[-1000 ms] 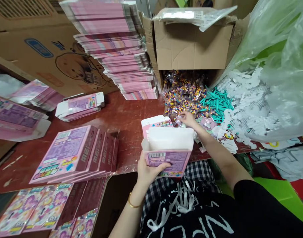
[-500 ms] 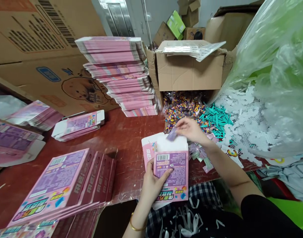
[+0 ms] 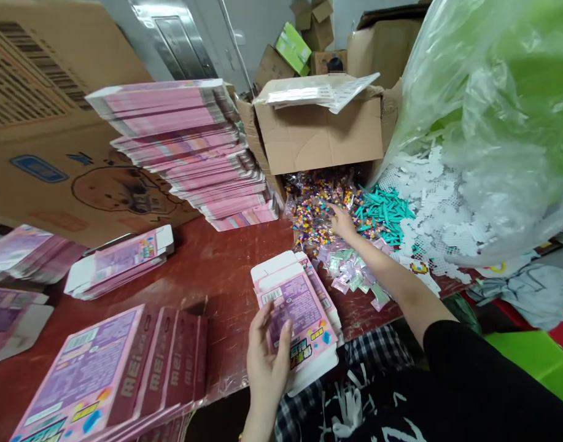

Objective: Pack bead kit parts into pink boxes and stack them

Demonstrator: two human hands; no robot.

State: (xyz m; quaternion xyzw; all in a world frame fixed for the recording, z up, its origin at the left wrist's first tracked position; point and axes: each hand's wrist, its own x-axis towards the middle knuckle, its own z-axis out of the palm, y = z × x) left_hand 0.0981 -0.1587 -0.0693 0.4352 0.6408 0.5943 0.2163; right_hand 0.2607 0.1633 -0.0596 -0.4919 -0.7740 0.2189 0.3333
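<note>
A pink and purple printed box (image 3: 296,307) lies tilted at the table's front edge, its white top flaps unfolded. Beneath it on the right, another pink box (image 3: 318,283) peeks out. My left hand (image 3: 268,350) is at the left side of the upper box, thumb and fingers apart over its face. My right hand (image 3: 342,222) reaches to the heap of clear bags of colourful beads (image 3: 315,205), its index finger stretched out and the other fingers partly hidden. Just nearer to me is a pile of small purple and green packets (image 3: 355,270).
Teal pen-like sticks (image 3: 387,212) and white pegboard pieces (image 3: 428,202) lie to the right, beside a big plastic bag (image 3: 502,123). A tall stack of flat pink boxes (image 3: 193,153) stands behind. Filled-out boxes (image 3: 92,368) stand at the left front. An open carton (image 3: 322,135) is behind the beads.
My right hand has moved from the box's opening to the bead bags, and the purple packet no longer shows in it. The box has tilted and lowered; my left hand's fingers have spread.
</note>
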